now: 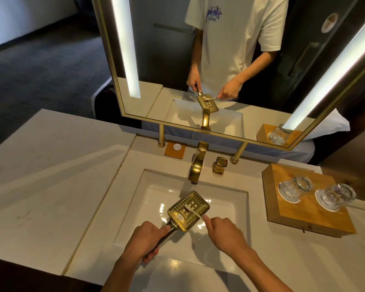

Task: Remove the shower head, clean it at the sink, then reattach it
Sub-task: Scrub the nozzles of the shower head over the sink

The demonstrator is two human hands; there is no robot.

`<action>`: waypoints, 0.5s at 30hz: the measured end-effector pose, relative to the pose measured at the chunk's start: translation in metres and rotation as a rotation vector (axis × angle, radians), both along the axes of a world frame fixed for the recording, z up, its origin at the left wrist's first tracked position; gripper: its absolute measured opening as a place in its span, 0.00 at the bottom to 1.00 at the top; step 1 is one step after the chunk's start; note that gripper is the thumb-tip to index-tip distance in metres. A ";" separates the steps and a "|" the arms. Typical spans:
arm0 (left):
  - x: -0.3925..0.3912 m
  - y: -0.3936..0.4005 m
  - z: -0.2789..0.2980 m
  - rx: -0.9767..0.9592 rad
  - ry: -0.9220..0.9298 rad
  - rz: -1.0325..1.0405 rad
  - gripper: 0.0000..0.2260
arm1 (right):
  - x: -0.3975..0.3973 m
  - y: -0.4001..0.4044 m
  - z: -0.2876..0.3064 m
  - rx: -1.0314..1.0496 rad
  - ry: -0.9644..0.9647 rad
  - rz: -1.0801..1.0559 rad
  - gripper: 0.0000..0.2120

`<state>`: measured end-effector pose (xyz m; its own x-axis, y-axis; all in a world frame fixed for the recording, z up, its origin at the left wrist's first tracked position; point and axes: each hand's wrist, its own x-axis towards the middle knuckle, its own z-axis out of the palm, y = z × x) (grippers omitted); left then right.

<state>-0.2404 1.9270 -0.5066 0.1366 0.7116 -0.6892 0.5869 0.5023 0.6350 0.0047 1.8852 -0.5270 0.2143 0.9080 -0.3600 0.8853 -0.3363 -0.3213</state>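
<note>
Scrubbing is under way: the shower head (188, 210) sits face-up over the sink (135, 207), just in front of the faucet (196, 165). Your left hand (142, 239) is wrapped round its handle, fingers curled tight. Your right hand (223, 230) pinches a white toothbrush (193, 210), bristle end resting on the nozzle plate near its middle.

Risks, as I judge them: the head looks wet and polished, so a hard stroke could twist it in your grip and knock it against the basin. Pressing too hard on the centre buttons could shift the spray setting. Swinging your right elbow outward from the sink could reach the two glasses (316, 191) on the wooden tray (303, 220) beside it.

Hard to tell: whether water runs from the faucet, whether a hose is attached below your left hand, and how clean the nozzles are. The handle is mostly covered by your fingers.
</note>
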 end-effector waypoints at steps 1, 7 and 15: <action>0.000 0.000 0.000 -0.002 -0.002 -0.002 0.21 | 0.007 0.006 0.002 -0.012 -0.007 -0.025 0.27; 0.002 0.002 0.002 0.002 0.024 -0.054 0.22 | 0.020 0.014 0.005 -0.003 -0.057 -0.122 0.30; 0.003 0.002 0.001 0.009 0.010 -0.047 0.22 | 0.012 0.015 0.005 -0.011 -0.031 -0.044 0.29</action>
<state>-0.2374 1.9286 -0.5055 0.1626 0.7105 -0.6847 0.6162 0.4688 0.6328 0.0166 1.9003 -0.5215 0.2647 0.8935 -0.3627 0.8791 -0.3782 -0.2901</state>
